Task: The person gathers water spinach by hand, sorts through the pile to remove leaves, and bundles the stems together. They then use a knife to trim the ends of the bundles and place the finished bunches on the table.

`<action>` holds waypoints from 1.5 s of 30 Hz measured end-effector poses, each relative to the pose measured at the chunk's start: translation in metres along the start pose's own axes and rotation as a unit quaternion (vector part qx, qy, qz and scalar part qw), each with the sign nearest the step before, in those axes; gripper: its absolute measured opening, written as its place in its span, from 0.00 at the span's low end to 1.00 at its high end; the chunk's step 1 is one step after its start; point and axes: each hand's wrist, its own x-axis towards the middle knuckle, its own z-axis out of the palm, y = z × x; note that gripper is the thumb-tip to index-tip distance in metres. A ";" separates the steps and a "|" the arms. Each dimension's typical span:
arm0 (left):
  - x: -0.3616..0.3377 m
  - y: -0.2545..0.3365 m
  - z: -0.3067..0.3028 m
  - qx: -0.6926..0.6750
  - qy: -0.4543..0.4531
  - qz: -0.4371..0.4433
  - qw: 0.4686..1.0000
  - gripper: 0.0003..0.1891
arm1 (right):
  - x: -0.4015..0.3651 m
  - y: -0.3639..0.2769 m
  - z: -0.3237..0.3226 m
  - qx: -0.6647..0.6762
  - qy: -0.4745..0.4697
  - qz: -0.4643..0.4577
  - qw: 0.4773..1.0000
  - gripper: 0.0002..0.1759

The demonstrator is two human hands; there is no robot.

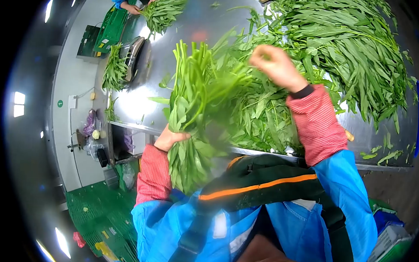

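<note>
A thick bunch of leafy green stems (190,79) stands upright over the table's near edge, cut ends up and leaves hanging down. My left hand (170,138) is wrapped round its lower part. My right hand (277,66) is up to the right of the bunch, fingers curled with thumb and forefinger meeting. Near those fingertips some blurred stems point toward it; whether it holds any is too smeared to tell. Beneath the right hand lie loose greens (265,110) on the metal table (213,20).
A large heap of greens (341,48) covers the right back. On the left are a scale (134,59) with greens beside it and green crates (112,28). A co-worker's hands (133,8) hold a bunch at the upper left. A wooden handle (349,135) lies right.
</note>
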 end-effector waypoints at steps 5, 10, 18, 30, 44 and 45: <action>-0.008 -0.013 -0.003 -0.072 0.023 -0.020 0.997 0.34 | -0.019 -0.003 -0.042 0.248 0.054 0.081 0.964 0.09; -0.003 -0.015 -0.001 -0.036 0.025 -0.030 0.999 0.35 | -0.027 -0.042 0.042 0.027 0.009 0.057 0.998 0.19; -0.024 -0.027 -0.006 -0.221 0.022 -0.075 0.972 0.37 | -0.011 -0.023 -0.020 0.328 0.035 0.061 0.942 0.06; -0.038 -0.069 -0.050 -0.186 -0.064 -0.046 0.979 0.38 | 0.001 -0.001 0.084 -0.201 0.067 -0.017 0.977 0.16; -0.038 -0.082 -0.066 -0.236 -0.065 -0.013 0.969 0.39 | -0.003 -0.009 0.090 -0.034 -0.018 0.106 0.994 0.24; -0.036 -0.081 -0.065 -0.240 -0.067 -0.011 0.968 0.39 | 0.001 -0.014 0.098 -0.105 -0.049 0.117 0.986 0.27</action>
